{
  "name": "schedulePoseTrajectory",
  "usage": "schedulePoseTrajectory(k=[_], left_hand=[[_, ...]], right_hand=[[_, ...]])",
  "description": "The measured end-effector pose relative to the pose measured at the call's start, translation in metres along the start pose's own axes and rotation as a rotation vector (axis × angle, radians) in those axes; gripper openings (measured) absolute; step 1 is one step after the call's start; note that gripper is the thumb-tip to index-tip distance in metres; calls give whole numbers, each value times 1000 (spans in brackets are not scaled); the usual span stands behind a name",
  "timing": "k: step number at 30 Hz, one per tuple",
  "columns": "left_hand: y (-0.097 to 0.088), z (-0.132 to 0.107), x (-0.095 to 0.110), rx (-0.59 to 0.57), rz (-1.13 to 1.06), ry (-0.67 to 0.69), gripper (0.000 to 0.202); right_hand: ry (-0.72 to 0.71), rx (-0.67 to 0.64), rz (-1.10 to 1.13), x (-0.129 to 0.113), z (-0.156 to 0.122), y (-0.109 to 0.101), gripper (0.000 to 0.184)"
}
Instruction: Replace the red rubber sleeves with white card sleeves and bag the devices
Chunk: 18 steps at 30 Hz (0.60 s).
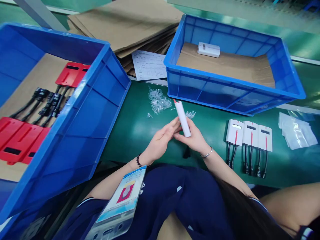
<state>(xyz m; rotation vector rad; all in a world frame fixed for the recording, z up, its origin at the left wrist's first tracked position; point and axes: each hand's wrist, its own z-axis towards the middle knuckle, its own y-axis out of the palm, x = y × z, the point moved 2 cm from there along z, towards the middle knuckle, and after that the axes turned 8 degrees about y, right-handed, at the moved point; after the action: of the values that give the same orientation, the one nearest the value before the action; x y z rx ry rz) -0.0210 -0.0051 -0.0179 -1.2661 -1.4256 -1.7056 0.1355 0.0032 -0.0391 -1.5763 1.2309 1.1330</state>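
Over the near middle of the bench, a slim white plastic device (183,119) is held on edge, with a red tip at its top end. My right hand (196,136) closes around its lower part. My left hand (163,136) meets it from the other side, fingers pressed together against it and partly hidden behind. Dark cable ends (186,152) show just below the hands. Beyond the device lie small clear plastic pieces (158,101), some in a loose heap and some (190,114) close behind it.
Several white devices (250,135) with small displays and black cables lie at right, beside clear bags (297,131). A blue bin (225,83) behind holds one white device (209,49). Another blue bin (110,96) at left holds red devices (70,74). Cardboard sheets (125,23) and a printed paper (149,65) lie between.
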Motion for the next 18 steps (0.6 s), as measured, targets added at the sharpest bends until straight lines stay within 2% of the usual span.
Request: schedulePoseTrajectory(k=[2, 4, 7, 9, 12, 15, 16, 18], left_hand=[[0, -3, 7, -39, 120, 25, 43], [-2, -2, 12, -21, 205, 70, 35], [-3, 1, 13, 3, 309, 135, 32], [1, 3, 8, -26, 369, 124, 37], [11, 4, -5, -120, 353, 67, 46], [24, 5, -15, -306, 223, 13, 51], [28, 6, -17, -373, 191, -12, 51], [31, 5, -13, -442, 199, -43, 51]], right_hand=[[123, -98, 157, 4, -2, -3, 51], [201, -199, 316, 7, -4, -7, 42], [218, -249, 445, 8, -8, -8, 48], [199, -216, 416, 8, -11, -7, 51], [48, -71, 134, 7, -18, -10, 56], [-93, 126, -267, 7, -30, -28, 68], [-84, 197, -393, 6, -35, -37, 72], [29, 344, -633, 5, -47, -54, 78]])
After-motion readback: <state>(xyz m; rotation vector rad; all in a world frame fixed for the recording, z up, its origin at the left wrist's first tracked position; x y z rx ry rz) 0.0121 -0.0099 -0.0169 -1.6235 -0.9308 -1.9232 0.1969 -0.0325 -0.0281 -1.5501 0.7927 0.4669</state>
